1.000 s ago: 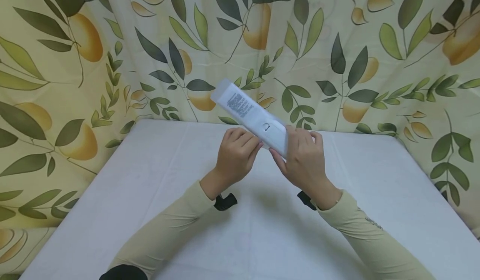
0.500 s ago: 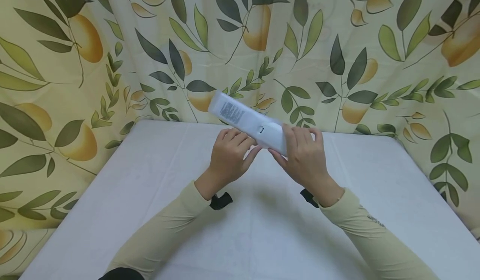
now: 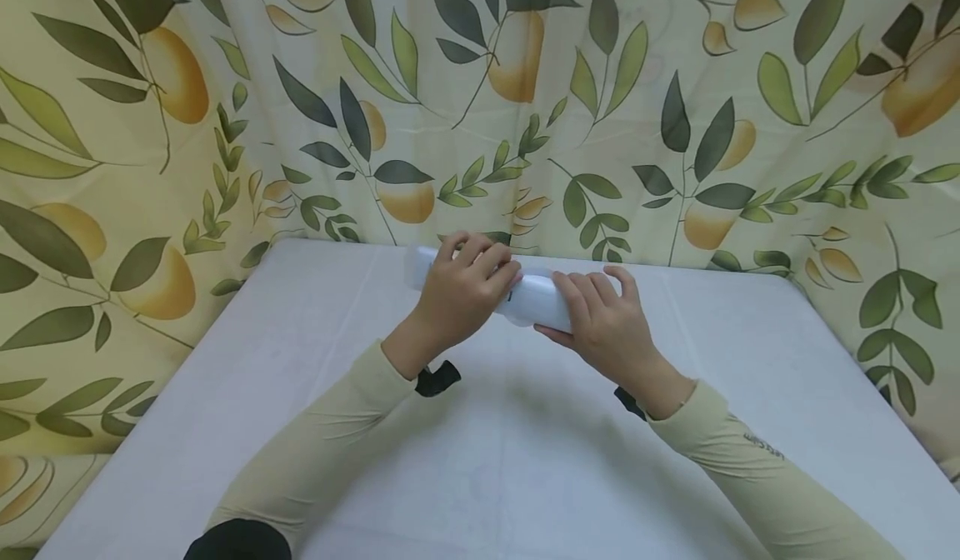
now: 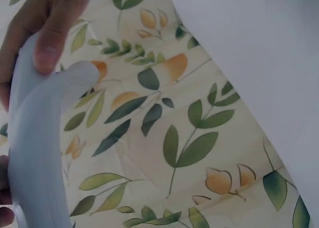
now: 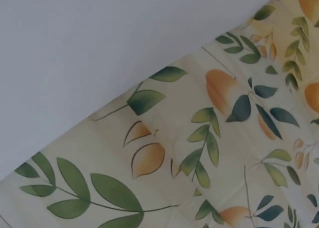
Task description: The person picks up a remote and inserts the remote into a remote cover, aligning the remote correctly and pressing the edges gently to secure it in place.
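**Both hands on a white packet at the far side of the table**

Head view: a long white packet (image 3: 534, 300) lies roughly level just above the white table (image 3: 525, 460), near its far edge and close to the leaf-and-fruit curtain (image 3: 225, 85) behind; whether it touches the cloth I cannot tell. The left hand (image 3: 465, 289) covers the packet's left part, fingers curled over the top of it, so that only a short pale end shows to the left of the knuckles; the right hand (image 3: 600, 322) grips the right part, fingers bent over the upper side and thumb beneath — the bare middle stretch shows between the two hands. Both arms wear beige sleeves (image 3: 330, 452), with a dark strap at each wrist; a dark rounded shape sits at the near left edge.

Left wrist view: the packet (image 4: 40, 153) fills the left side, seen from very close as a pale curved band; a fingertip (image 4: 50, 48) presses on its upper end, and another finger shows at the lower left corner; beyond lie the curtain (image 4: 174, 138) and a corner of the table (image 4: 259, 48).

Right wrist view: only the table (image 5: 99, 48) and the curtain (image 5: 224, 153) show — neither hand nor packet appears here.
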